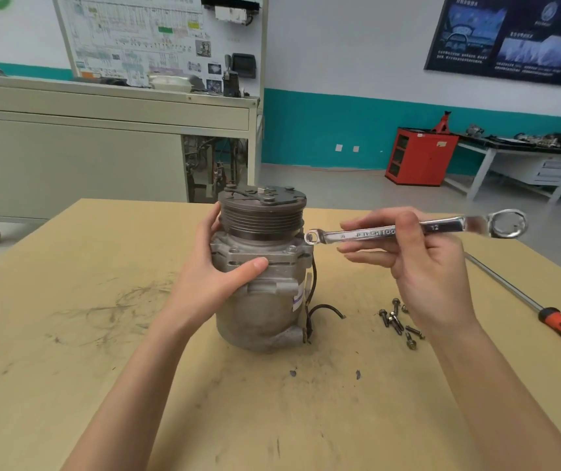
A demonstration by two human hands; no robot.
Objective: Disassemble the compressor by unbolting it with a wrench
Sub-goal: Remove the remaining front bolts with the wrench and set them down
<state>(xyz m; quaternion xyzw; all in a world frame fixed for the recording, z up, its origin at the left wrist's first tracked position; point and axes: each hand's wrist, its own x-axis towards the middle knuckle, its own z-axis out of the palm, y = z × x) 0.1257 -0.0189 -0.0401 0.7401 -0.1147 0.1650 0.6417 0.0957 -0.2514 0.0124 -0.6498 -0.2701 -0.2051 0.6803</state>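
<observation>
A grey compressor stands upright on the wooden table, its grooved pulley on top. My left hand grips the compressor's upper body from the left, thumb across the front. My right hand pinches a silver double-ring wrench near its middle and holds it level. The wrench's small ring sits at a bolt on the compressor's upper right flange. Its large ring sticks out to the right.
Several loose bolts lie on the table right of the compressor. A long screwdriver with a red and black handle lies at the right edge. A black wire trails from the compressor. Cabinets and benches stand behind.
</observation>
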